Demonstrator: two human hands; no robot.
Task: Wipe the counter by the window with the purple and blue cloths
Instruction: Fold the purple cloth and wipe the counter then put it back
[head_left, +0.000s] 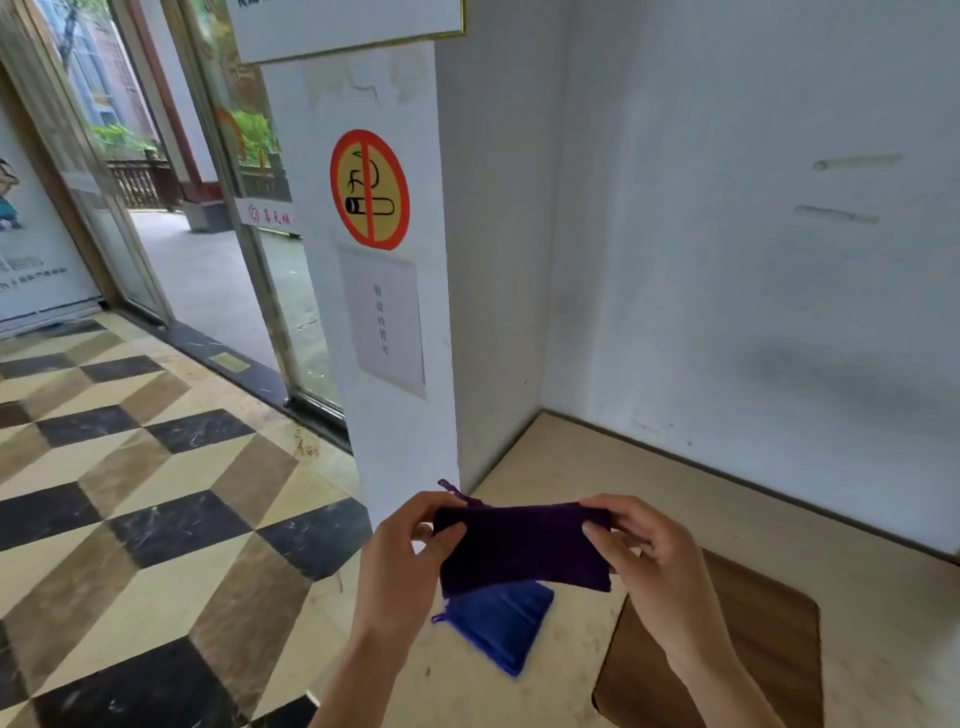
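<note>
Worktop (701, 499): beige surface in a white-walled corner, w/ a brown wood-grain panel (769, 649) at lower right. Purple cloth (524, 545): held in the air above the worktop's left edge, stretched between both hands. Blue cloth (498, 623): just below the purple one; can't tell if it hangs or lies on the worktop. Left hand (400, 566) and right hand (644, 561): fingers pinched on the purple cloth's top corners. Both cloths look soft, light and limp; best gripped at edges or bunched flat under the palm.
</note>
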